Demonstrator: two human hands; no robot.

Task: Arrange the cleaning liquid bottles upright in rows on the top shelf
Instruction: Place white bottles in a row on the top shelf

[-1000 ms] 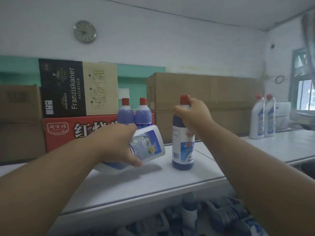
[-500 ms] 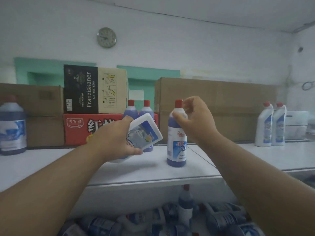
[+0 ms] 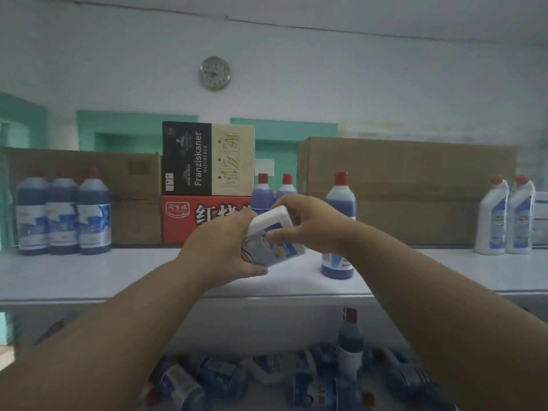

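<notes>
White bottle (image 3: 268, 223), blue label

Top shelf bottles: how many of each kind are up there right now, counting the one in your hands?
Blue bottles with red caps, standing: 6 (three at left, two behind the hands, one by the right hand)
White bottles with red caps, standing: 2
White bottle held tilted in both hands: 1
Total: 9

Head view faces the top shelf (image 3: 89, 274) (close, level with it)
</notes>
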